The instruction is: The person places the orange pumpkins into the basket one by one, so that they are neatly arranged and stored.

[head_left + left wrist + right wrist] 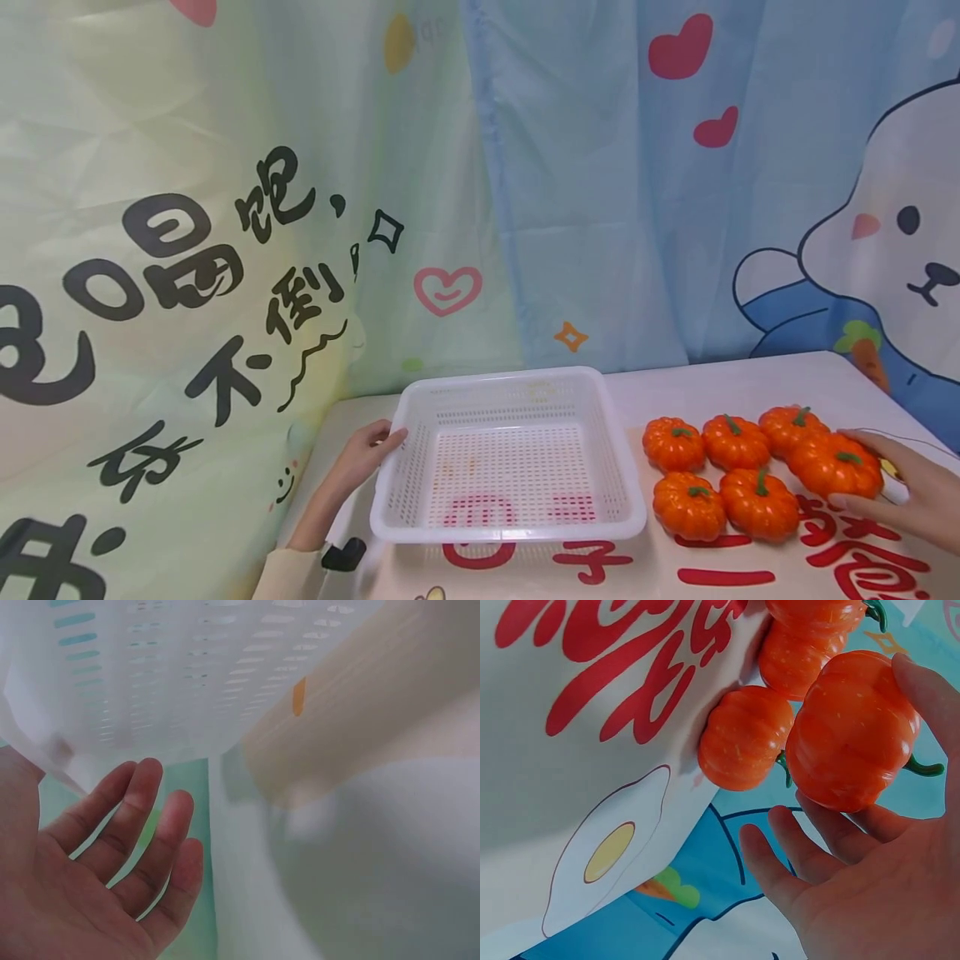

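Note:
A white perforated plastic basket [510, 533] is on the table, its inside showing only the mesh bottom. My left hand [367, 454] holds its left rim, with the thumb over the edge; in the left wrist view the fingers [142, 847] spread along the outside of the wall. On the right, my right hand [896, 483] grips a small orange pumpkin [836, 465] with a green stem, thumb on one side and fingertips on the other. This pumpkin [855, 731] appears lifted beside the others in the right wrist view. Several similar pumpkins [690, 506] sit together between it and the basket.
The table [795, 375] carries a printed mat with red characters [727, 577] and a fried-egg drawing [607, 851]. A printed curtain [570, 167] hangs behind the table and along its left side. A black band [343, 554] lies by the left sleeve.

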Available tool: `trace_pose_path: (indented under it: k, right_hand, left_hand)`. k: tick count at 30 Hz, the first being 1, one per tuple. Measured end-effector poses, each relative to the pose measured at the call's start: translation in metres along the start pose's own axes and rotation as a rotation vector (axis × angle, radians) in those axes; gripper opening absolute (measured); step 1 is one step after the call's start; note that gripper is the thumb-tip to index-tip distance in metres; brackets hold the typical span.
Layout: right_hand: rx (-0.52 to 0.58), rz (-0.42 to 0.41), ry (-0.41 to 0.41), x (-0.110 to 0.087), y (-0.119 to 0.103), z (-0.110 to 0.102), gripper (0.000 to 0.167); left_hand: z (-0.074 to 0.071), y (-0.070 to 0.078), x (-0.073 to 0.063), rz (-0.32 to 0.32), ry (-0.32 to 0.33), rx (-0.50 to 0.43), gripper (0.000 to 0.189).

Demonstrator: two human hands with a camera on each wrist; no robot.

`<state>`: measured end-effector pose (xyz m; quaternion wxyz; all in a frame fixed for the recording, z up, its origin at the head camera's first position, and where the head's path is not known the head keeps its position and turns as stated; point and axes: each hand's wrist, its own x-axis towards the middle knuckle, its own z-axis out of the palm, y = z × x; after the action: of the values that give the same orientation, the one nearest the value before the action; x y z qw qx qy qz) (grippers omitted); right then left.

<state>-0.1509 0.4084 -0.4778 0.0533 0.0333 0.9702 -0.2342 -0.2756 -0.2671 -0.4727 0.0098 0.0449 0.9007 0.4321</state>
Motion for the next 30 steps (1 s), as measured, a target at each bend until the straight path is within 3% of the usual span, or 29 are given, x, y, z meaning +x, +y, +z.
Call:
trace_pose_path:
  k: [17,30]
  right_hand:
    - [-0.005,-0.043,0.027,0.004,-0.014,0.0,0.103]
    - [-0.012,-0.051,-0.001,0.012,-0.014,0.001,0.105]
  left_hand:
    - [0.001,-0.002,-0.001,0.005,-0.007,-0.03,0.028]
    - [0.002,0.0,-0.003,0.004,-0.011,-0.066,0.032]
